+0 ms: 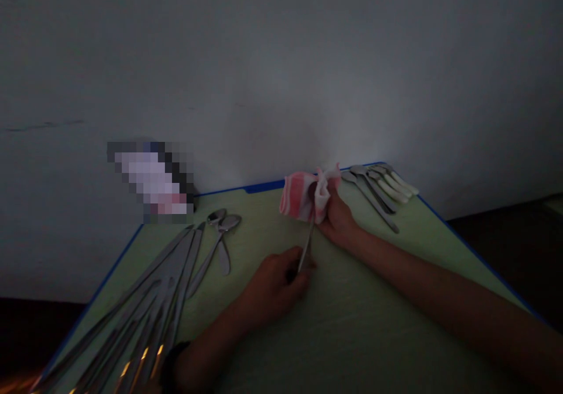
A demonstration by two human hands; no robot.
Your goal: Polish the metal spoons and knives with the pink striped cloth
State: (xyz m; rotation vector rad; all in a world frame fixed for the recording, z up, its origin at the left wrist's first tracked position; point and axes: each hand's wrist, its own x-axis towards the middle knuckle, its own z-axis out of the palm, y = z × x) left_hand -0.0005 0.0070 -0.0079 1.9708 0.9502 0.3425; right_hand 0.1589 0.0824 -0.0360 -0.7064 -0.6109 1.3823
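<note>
While the left hand (pixel 273 284) is gripping the spoon (pixel 305 253) by its handle | spoon is pointing bowl-first toward the table's (pixel 259 230) far edge | right hand (pixel 339 223) — nearer the bowl — is holding the cloth (pixel 298 194) there

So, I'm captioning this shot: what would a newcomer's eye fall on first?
Likely the pink-striped cloth in the right hand, near the picture's centre, against a spoon whose handle the left hand holds. Then the green table: a pixelated patch by its far left corner, long cutlery fanned down its left side.
</note>
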